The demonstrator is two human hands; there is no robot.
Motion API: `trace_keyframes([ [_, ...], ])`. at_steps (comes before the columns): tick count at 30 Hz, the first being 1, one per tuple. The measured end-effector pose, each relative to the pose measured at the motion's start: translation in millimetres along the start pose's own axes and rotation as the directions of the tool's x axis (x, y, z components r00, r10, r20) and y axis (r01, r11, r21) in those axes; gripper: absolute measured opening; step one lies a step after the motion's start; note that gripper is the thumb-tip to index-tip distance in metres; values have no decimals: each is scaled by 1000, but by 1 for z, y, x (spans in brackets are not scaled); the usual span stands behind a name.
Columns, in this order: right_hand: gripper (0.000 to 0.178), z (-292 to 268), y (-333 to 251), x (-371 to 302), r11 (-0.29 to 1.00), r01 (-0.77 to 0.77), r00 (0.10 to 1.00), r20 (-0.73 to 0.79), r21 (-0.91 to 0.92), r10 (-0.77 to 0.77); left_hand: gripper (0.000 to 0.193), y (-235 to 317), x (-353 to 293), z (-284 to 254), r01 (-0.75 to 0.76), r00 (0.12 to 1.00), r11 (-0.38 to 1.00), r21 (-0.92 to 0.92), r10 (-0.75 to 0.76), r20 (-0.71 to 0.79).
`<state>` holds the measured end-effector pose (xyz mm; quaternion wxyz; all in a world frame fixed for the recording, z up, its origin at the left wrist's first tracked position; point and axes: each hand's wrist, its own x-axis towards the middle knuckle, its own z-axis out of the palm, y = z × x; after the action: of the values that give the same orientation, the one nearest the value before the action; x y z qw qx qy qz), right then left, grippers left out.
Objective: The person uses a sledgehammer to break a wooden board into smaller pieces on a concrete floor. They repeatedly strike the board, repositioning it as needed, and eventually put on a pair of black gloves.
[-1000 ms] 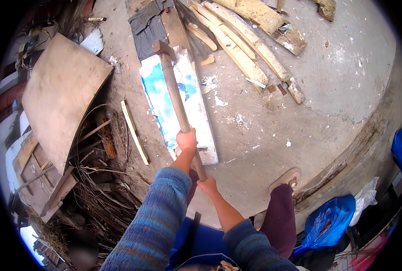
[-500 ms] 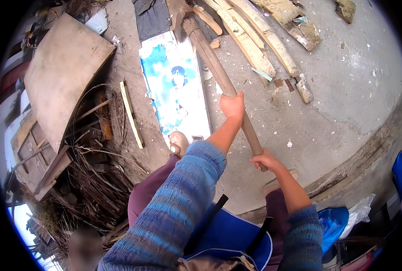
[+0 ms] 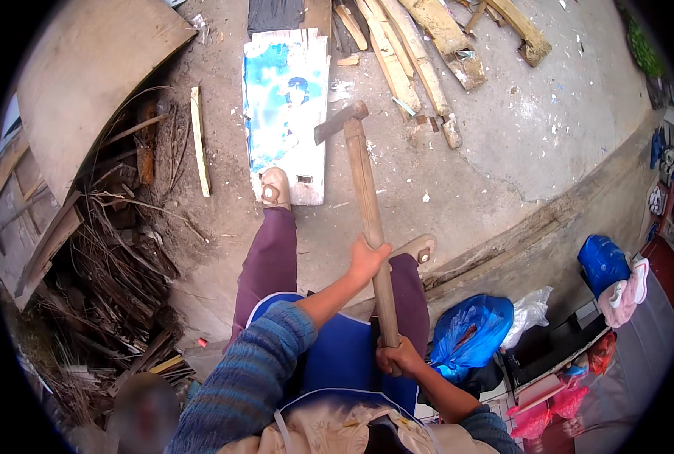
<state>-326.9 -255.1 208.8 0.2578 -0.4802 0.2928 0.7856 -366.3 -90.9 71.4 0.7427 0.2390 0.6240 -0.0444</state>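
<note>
Both my hands are closed around the long wooden handle of an axe [image 3: 371, 185]. My left hand [image 3: 368, 259] wraps the middle of the handle, and my right hand [image 3: 401, 356] grips it near the butt end, close to my blue apron. The metal axe head points away from me, its blade turned left over the right edge of a white board [image 3: 285, 136] with torn blue printed covering. That board lies flat on the ground, with my left shoe [image 3: 275, 187] on its near end. Under the board's far end shows a dark strip [image 3: 275, 17].
Several long rough wood pieces [image 3: 401, 53] lie at the far right. At left, a large tan sheet [image 3: 87, 83] leans over a heap of sticks [image 3: 110, 280]; a thin slat [image 3: 200, 142] lies beside it. Blue bags [image 3: 473, 329] stand at the right, beyond a concrete ledge [image 3: 503, 234].
The axe has come back toward me, its head leaving the board's far end. Both hands have moved nearer my body, and the view has shifted to show more of the right side.
</note>
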Motion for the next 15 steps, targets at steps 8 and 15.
trace_keyframes([
  [8,19,36,-25,-117,870,-300,947,15,392,320,15,-35,-105,36,549,834,671,-498,-479,273],
  [15,17,76,-87,26,849,-268,962,82,455,260,14,-61,49,-33,618,785,666,-417,-548,289],
])
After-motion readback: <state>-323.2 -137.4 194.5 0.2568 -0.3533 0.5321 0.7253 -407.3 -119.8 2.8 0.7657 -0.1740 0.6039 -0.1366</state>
